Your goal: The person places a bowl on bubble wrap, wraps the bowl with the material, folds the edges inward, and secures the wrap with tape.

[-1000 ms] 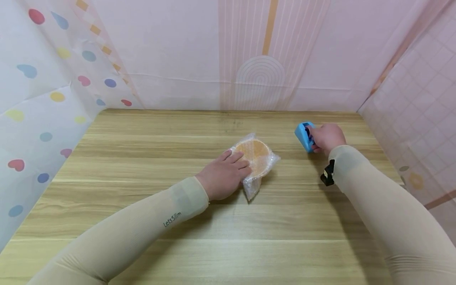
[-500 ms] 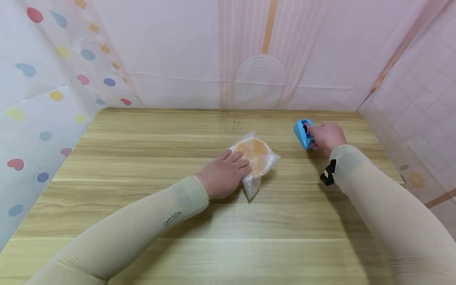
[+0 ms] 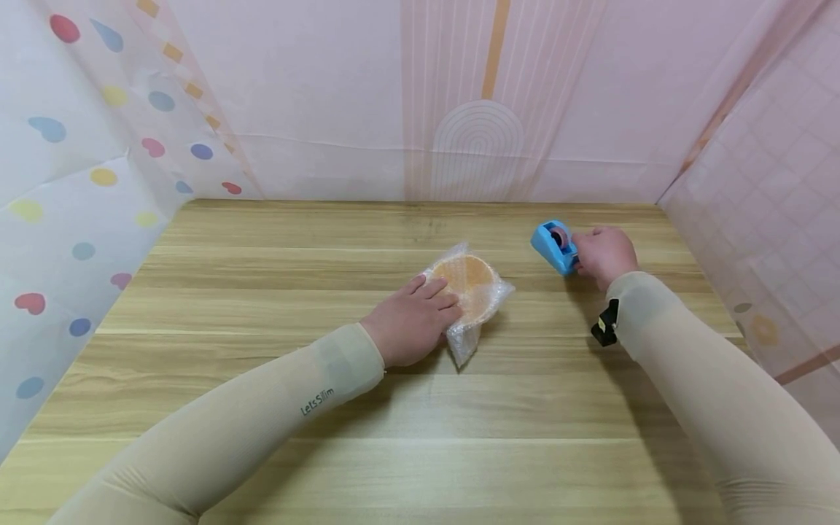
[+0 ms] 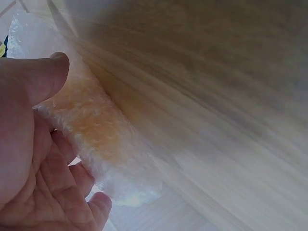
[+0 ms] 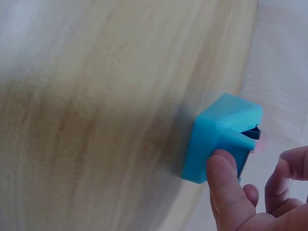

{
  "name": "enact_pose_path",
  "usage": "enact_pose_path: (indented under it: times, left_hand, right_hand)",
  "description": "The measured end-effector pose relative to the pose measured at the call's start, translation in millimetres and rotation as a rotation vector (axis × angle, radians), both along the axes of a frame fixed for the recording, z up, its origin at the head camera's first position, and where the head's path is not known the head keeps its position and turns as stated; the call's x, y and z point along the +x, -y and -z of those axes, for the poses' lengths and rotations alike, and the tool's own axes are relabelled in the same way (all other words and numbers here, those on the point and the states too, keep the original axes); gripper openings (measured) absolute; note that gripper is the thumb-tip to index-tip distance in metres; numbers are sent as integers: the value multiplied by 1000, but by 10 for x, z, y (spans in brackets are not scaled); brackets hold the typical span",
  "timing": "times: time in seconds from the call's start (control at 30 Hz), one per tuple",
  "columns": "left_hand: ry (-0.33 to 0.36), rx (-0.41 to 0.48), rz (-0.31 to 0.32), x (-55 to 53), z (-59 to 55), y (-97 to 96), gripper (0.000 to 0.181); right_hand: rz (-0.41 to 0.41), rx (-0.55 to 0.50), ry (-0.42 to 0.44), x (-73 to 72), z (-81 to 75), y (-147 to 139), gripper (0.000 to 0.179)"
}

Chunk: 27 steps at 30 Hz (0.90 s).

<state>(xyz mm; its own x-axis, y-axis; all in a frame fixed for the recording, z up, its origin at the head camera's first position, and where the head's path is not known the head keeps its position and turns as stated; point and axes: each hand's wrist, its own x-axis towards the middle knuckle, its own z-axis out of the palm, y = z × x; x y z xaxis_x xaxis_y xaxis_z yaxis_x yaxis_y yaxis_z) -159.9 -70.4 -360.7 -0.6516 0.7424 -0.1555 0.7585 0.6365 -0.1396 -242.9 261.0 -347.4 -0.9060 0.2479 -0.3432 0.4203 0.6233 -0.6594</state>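
A round orange item (image 3: 482, 281) wrapped in clear bubble wrap lies near the middle of the wooden table. My left hand (image 3: 415, 324) holds it at its left side, fingers over the top; in the left wrist view the thumb (image 4: 53, 72) presses on the wrap. Farther back on the right is a light-blue tape dispenser (image 3: 550, 254) with a pinkish roll in it. My right hand (image 3: 605, 255) holds its right end. In the right wrist view the thumb (image 5: 224, 178) lies on the dispenser's side and other fingers are curled. Some fingertips are hidden in the head view.
The wood-grain table (image 3: 262, 292) meets a patterned pink and white sheet (image 3: 328, 95) at its back edge. Similar printed sheets rise along the left and right sides. A small black device (image 3: 605, 324) is strapped to the right wrist.
The tape dispenser has swung slightly, its far end shifting left, and more of its roll shows from under my right hand. My left hand and the wrapped item stay in place.
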Motion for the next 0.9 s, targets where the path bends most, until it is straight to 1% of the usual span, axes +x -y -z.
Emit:
enact_pose_path:
  times: [0.2, 0.3, 0.53, 0.77, 0.9]
  left_hand:
    - [0, 6, -1, 5, -3, -2, 41]
    - [9, 5, -7, 4, -4, -4, 42]
    - [21, -4, -14, 3, 2, -14, 44]
    - [19, 2, -9, 4, 10, -13, 44]
    - [25, -8, -13, 3, 11, -16, 45]
  right_hand:
    - [-38, 67, 2, -16, -46, -11, 65]
    - [-29, 54, 10, -21, -51, -12, 65]
    - [8, 19, 13, -23, -33, -31, 46]
    - [7, -1, 13, 3, -31, -39, 39]
    - [0, -12, 10, 33, -43, -27, 42]
